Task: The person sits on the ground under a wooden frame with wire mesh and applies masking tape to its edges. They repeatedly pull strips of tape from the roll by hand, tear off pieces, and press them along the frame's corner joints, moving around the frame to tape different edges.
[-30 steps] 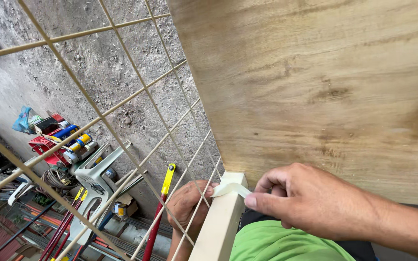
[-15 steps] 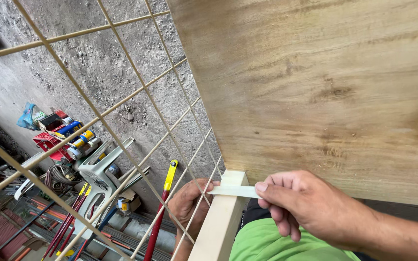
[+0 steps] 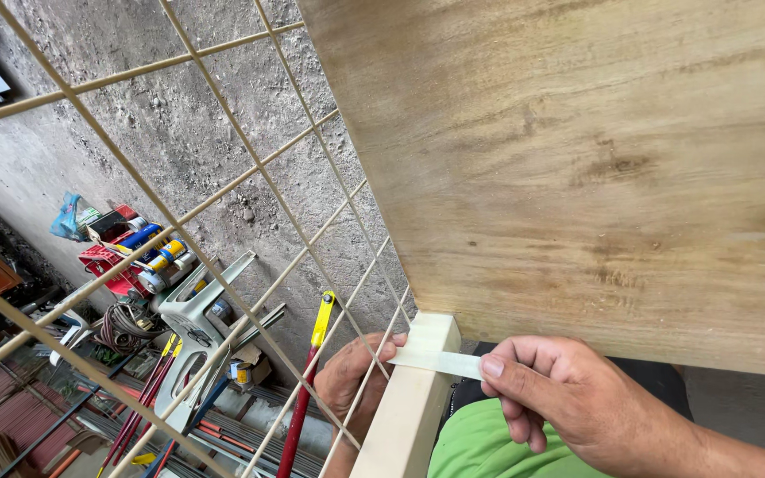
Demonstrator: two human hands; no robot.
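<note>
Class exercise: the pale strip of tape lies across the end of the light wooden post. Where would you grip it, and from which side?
Probably grip the strip of tape at its free right-hand end, coming from the right, as the right hand does with thumb and forefinger. That end overhangs the wooden post; the other end is pinned by the left hand.

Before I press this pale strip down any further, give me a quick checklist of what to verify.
1. Right hand pinches the strip at its free end: ok.
2. Left hand holds the other end against the light wooden post: ok.
3. Strip lies flat across the post top, no visible twist: ok.
4. Strip stuck along its full length: cannot tell.
5. Wire grid clear of the strip: not ok; a wire crosses the left fingers.
6. Wood panel edge meets the post: ok.
</note>
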